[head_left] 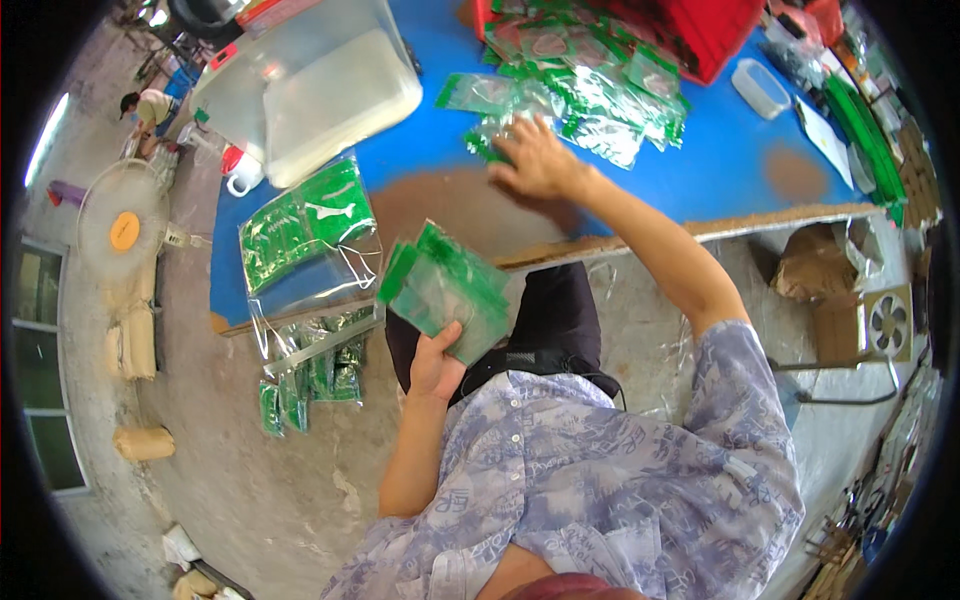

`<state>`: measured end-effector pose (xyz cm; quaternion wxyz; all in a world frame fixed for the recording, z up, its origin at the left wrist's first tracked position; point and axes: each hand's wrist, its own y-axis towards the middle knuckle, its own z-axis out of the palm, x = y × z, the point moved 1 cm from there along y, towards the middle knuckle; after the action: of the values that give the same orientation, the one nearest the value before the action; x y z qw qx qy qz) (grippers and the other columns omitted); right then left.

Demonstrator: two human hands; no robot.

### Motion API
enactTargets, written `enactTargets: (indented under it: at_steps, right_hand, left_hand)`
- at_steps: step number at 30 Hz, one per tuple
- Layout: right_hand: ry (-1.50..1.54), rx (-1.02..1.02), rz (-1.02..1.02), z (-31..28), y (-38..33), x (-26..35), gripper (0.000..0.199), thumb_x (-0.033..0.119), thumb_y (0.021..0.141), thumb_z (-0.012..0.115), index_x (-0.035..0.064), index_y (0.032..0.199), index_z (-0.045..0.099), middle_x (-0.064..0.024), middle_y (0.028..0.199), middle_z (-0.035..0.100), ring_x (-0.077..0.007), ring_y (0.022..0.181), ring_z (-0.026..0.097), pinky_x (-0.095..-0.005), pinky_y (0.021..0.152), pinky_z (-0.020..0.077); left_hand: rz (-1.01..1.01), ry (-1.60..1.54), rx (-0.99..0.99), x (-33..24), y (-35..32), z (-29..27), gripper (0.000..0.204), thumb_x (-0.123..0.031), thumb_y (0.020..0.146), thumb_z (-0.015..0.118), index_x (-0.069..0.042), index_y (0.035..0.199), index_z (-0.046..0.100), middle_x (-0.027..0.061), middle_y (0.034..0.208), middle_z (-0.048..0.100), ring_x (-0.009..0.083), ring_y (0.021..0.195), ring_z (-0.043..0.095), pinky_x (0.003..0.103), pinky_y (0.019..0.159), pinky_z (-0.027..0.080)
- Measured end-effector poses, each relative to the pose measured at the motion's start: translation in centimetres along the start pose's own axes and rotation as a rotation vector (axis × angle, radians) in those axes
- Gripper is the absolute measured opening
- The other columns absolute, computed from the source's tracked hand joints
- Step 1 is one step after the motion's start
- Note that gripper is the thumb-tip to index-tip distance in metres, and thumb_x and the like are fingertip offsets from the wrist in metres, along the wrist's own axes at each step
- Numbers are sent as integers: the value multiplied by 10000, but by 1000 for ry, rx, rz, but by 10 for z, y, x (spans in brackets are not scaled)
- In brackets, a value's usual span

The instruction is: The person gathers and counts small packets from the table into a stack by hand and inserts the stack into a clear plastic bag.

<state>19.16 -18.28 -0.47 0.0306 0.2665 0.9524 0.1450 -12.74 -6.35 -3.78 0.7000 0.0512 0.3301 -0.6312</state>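
Note:
My left hand (438, 366) grips a small stack of clear plastic packets with green edges (452, 290), held over my lap with the thumb on top. On the blue table, my right hand (540, 160) reaches to the near edge of a loose heap of similar green-edged packets (600, 90). Its fingers are spread and slightly blurred, and they touch the nearest packets. To the left, at the table's edge, lies a larger clear bag (310, 225) with green packets inside. Below it, several filled green packets (315, 375) hang beside the table.
A red bin (710, 40) lies tipped behind the heap. At the far left stand a translucent plastic tub (340, 105) and a white cup (243, 178). A small clear container (760, 88) is on the right. Beyond the table are a standing fan (124, 230) and another person (155, 110).

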Motion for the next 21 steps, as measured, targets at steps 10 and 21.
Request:
enactTargets:
  at_steps: [10, 21]
  right_hand:
    - [913, -85, -92, -19, -41, 113, 230, 83, 932, 563, 25, 1137, 651, -179, 1029, 595, -336, 966, 595, -423, 832, 490]
    - [295, 47, -88, -34, -41, 54, 307, 283, 894, 717, 51, 1089, 671, -157, 1052, 677, -323, 872, 678, -412, 723, 538]
  left_hand:
    - [112, -135, -76, -2, 5, 17, 539, -17, 960, 567, -1, 1462, 371, 117, 1435, 493, 270, 1342, 481, 443, 1155, 370]
    - [119, -60, -62, -8, -9, -6, 590, -40, 921, 627, -21, 1461, 391, 117, 1432, 500, 290, 1348, 468, 476, 1151, 369]
